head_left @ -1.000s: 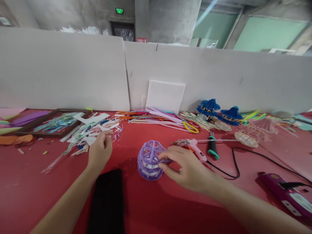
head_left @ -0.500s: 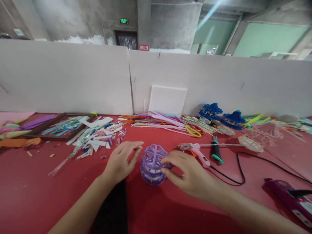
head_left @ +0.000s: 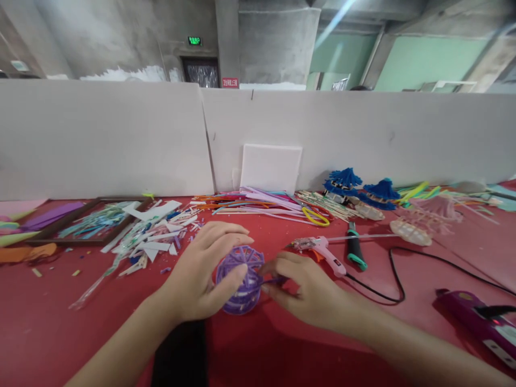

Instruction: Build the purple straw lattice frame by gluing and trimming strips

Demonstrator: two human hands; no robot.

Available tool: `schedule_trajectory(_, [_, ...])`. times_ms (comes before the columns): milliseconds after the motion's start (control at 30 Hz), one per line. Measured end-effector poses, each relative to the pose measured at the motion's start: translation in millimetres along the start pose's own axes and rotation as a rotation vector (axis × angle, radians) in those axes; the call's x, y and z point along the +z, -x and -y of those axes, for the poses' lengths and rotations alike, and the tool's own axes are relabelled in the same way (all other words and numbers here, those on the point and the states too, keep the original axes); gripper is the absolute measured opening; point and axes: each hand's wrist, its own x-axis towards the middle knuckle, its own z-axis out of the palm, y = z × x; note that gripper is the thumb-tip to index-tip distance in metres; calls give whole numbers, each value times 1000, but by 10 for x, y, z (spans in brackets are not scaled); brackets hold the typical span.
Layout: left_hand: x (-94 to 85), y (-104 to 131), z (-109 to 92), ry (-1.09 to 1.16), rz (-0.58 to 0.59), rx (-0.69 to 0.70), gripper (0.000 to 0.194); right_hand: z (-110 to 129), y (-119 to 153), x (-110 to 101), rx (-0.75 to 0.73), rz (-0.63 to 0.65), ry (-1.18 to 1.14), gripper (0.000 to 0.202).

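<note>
A round openwork frame, wrapped in purple fuzzy strips with white showing between its bands, stands on the red table in front of me. My left hand curls round its left side, thumb across the front and fingers over the top. At its right edge, my right hand pinches a purple pipe cleaner between thumb and fingers, close against the frame. Part of the frame is hidden behind my left thumb and fingers. To the right lies a pink glue gun with a clear glue stick in its back.
A green-and-black utility knife lies beyond the glue gun's cord. Yellow-handled scissors and pipe cleaners lie at the back. Left are paper scraps and a brown frame; right are blue-topped models and a purple power strip.
My left hand has moved right and closed round the purple frame, from beside it. My right hand keeps its pinch at the frame's right edge. The view has shifted slightly.
</note>
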Motion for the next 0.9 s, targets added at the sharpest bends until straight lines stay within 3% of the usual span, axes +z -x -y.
schedule_trajectory(133, [74,60,-77,10,147,-54,57,24,-6,-18,81,36,-69,17])
schedule_trajectory(267, [229,244,-50,6,108,-208,78,-11,-5,10,86,5,-108,15])
schedule_trajectory(367, [344,387,37,126,42,-363,102,-52,-13,56,92,-25,-139,13])
schedule_trajectory(433, [408,461,98,223,68,-430,111,-76,-24,79,86,-46,-156,12])
schedule_trajectory(600, [528,526,201,432,88,-502,107,-98,-39,78,72,-70,-188,7])
schedule_trajectory(767, [574,539,234,507,43,-459,107,-84,-23,48,75,-46,-185,5])
schedule_trajectory(833, [525,521,204,396,-33,-376,93,-80,-17,46,60,-52,-187,5])
schedule_trajectory(900, [425,464,137,211,-128,-264,65,-80,-11,51,52,-57,-185,5])
